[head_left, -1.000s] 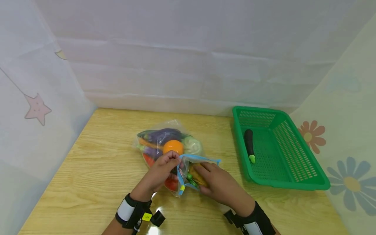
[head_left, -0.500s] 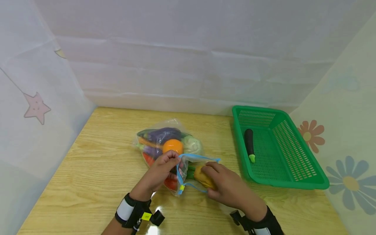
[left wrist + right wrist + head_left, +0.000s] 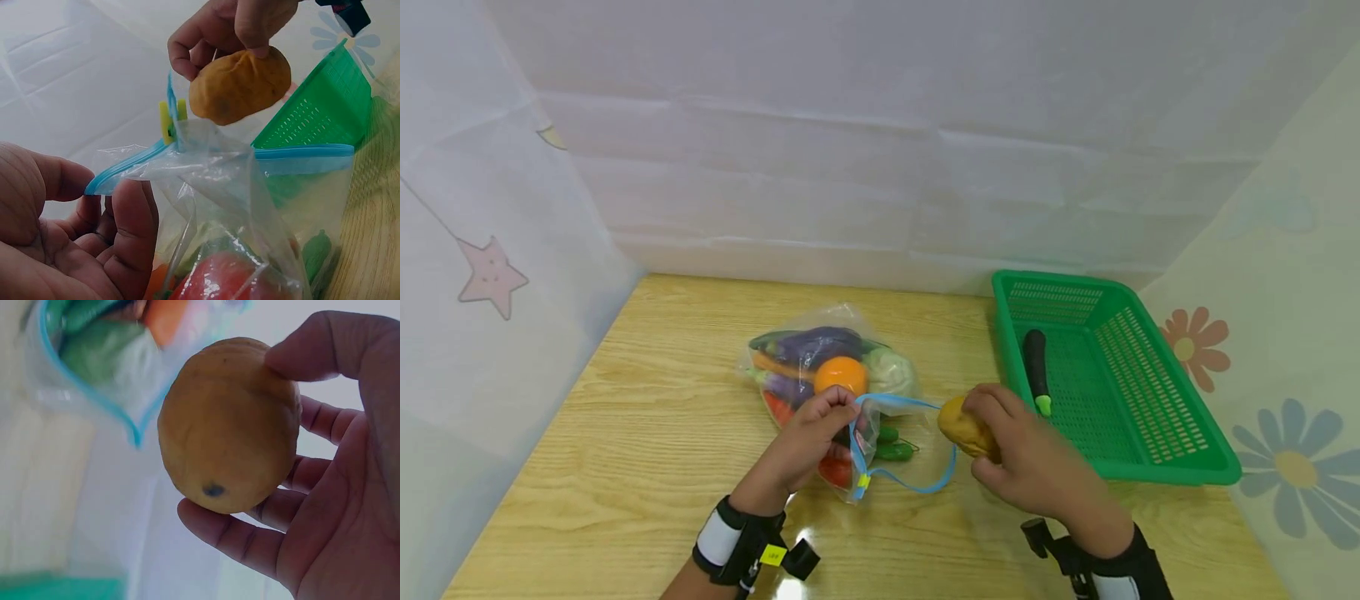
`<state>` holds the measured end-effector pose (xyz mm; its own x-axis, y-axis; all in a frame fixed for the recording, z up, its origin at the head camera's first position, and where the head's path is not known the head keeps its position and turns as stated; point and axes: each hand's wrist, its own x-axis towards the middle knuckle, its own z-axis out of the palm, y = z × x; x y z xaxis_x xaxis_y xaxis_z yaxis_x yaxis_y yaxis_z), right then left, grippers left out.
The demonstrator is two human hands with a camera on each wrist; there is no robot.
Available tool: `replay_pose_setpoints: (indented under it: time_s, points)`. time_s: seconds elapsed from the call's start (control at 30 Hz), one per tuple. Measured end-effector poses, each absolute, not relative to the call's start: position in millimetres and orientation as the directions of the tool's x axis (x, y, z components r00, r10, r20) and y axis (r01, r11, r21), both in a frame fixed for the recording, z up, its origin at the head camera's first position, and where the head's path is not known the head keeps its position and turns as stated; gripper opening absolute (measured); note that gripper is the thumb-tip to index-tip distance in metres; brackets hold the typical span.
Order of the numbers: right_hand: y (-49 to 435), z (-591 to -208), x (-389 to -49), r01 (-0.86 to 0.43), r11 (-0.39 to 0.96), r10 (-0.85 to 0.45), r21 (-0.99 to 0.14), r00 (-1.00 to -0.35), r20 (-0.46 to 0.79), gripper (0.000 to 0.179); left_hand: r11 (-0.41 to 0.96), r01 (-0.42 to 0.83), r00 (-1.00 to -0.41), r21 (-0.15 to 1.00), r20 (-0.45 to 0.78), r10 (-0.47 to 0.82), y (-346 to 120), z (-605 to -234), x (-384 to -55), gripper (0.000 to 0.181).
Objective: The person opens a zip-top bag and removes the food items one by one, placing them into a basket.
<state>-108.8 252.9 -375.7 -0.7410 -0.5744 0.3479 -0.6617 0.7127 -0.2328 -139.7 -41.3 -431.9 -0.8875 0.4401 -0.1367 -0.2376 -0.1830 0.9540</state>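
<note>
Gripping the potato (image 3: 966,427) between thumb and fingers, the right hand (image 3: 1030,462) holds it off the table (image 3: 625,442), just beyond the right edge of the bag's mouth. Lumpy and yellow-brown, the potato shows a dark spot in the right wrist view. The left hand (image 3: 816,429), well apart from the right, pinches a corner of the blue rim (image 3: 303,152) of the clear bag (image 3: 212,153), whose mouth gapes toward the right hand; a yellow slider (image 3: 863,482) sits on the rim. Two green peppers (image 3: 895,451) lie near the opening, and deeper in the bag are an orange (image 3: 841,375), a cabbage (image 3: 889,371), a large purple eggplant (image 3: 823,343) and some red pieces partly hidden by the left hand. To the right stands a green basket (image 3: 1150,475), with a dark courgette (image 3: 1036,367) inside along its left wall, green tip toward the person
</note>
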Motion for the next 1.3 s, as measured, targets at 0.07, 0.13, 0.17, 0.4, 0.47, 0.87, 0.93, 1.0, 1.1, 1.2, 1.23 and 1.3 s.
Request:
replay_pose_setpoints:
  time_s: [0.07, 0.13, 0.17, 0.4, 0.47, 0.87, 0.93, 1.0, 1.1, 1.2, 1.23, 1.3]
  points:
    - [262.7, -368.9, -111.7, -0.635, 0.744, -0.547, -0.208, -0.757, 0.358, 0.047, -0.187, -0.237, -0.887, 0.953, -0.133, 0.443, -41.6, -432.0, -139.7, 0.013]
    - [273.3, -362.1, -114.3, -0.609, 0.773, -0.522, -0.178, -0.77, 0.367, 0.048, -0.191, -0.237, -0.885, 0.953, -0.131, 0.446, -41.8, -432.1, -139.7, 0.013]
    - [278.6, -359.1, -115.8, -0.6, 0.783, -0.513, -0.164, -0.773, 0.374, 0.05, -0.191, -0.237, -0.885, 0.952, -0.131, 0.447, -41.9, -432.1, -139.7, 0.013]
    - [318.8, -353.1, -134.0, -0.566, 0.807, -0.479, -0.171, -0.795, 0.372, 0.055, -0.195, -0.237, -0.883, 0.952, -0.127, 0.452, -42.3, -432.7, -141.0, 0.015]
    - [330.9, -353.9, -140.6, -0.525, 0.829, -0.447, -0.19, -0.828, 0.337, 0.055, -0.196, -0.236, -0.884, 0.952, -0.127, 0.451, -42.4, -432.9, -141.2, 0.015]
    - [392.3, -339.8, -184.8, -0.347, 0.916, -0.32, -0.203, -0.935, 0.155, 0.055, -0.22, -0.249, -0.877, 0.943, -0.123, 0.464, -43.8, -435.3, -141.0, 0.013]
    - [399.9, -341.5, -194.3, -0.354, 0.909, -0.324, -0.222, -0.933, 0.158, 0.054, -0.225, -0.252, -0.875, 0.941, -0.122, 0.468, -43.9, -435.3, -141.3, 0.013]
    - [407.2, -345.8, -203.5, -0.356, 0.904, -0.326, -0.237, -0.932, 0.157, 0.054, -0.228, -0.252, -0.874, 0.94, -0.12, 0.47, -43.8, -435.3, -141.7, 0.013]
    - [417.6, -353.5, -216.1, -0.33, 0.908, -0.309, -0.257, -0.943, 0.122, 0.054, -0.23, -0.255, -0.872, 0.939, -0.121, 0.474, -43.9, -435.6, -142.1, 0.013]
    - [427.2, -362.3, -228.4, -0.296, 0.917, -0.286, -0.268, -0.955, 0.075, 0.054, -0.229, -0.256, -0.873, 0.939, -0.123, 0.472, -43.8, -435.7, -142.3, 0.012]
    - [430.1, -365.4, -232.3, -0.283, 0.919, -0.279, -0.272, -0.959, 0.055, 0.055, -0.229, -0.257, -0.874, 0.939, -0.125, 0.469, -43.7, -435.8, -142.4, 0.012]
    - [435.3, -371.7, -239.5, -0.269, 0.917, -0.276, -0.294, -0.961, 0.02, 0.055, -0.225, -0.256, -0.879, 0.94, -0.129, 0.46, -43.5, -436.2, -142.5, 0.011]
